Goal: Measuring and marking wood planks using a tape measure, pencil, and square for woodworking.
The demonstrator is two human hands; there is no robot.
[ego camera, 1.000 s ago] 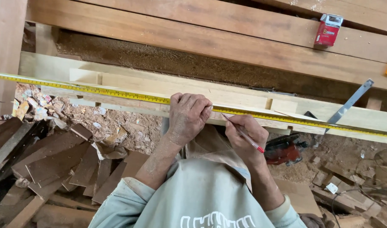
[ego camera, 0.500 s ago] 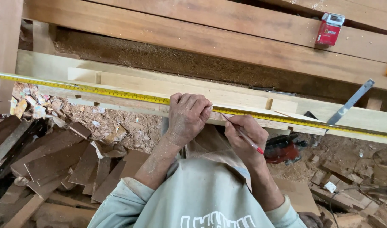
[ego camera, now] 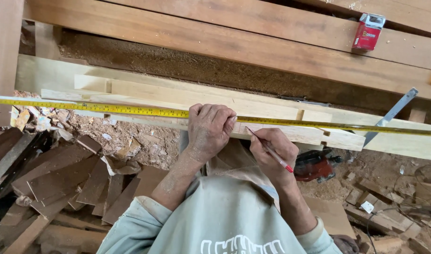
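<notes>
Left hand: pressing down, fingers curled shut, on the yellow steel measuring tape (ego camera: 130, 110) at centre frame; left hand (ego camera: 207, 129) pinning the blade against the pale notched wooden batten (ego camera: 272, 129).
Right hand: gripping a slim red-tipped pencil (ego camera: 271, 150), fingers closed around it just right of centre; right hand (ego camera: 274, 153) keeping the point on the batten's near face, directly below the tape.
Tape, change: swinging since a second ago; left end dropping lower at the left edge of the frame, right end rising toward the right edge, blade now lying closer to level and no longer hugging the batten's near edge on the right.
Hands, change: staying put through the swing, pencil point not shifting.
Meaning: judging from this, re-aligning the blade along the piece while holding the reference spot, marking apparently not yet finished.
Batten: lying across mid-frame, resting on a wider pale plank (ego camera: 55, 75) behind it.
Surroundings: small red-and-white box (ego camera: 367, 32) sitting on a brown beam (ego camera: 201, 42) at upper right; grey metal square (ego camera: 389, 116) leaning at right; red power tool (ego camera: 316, 165) lying below the batten; dark wood offcuts (ego camera: 60, 181) piling at lower left.
</notes>
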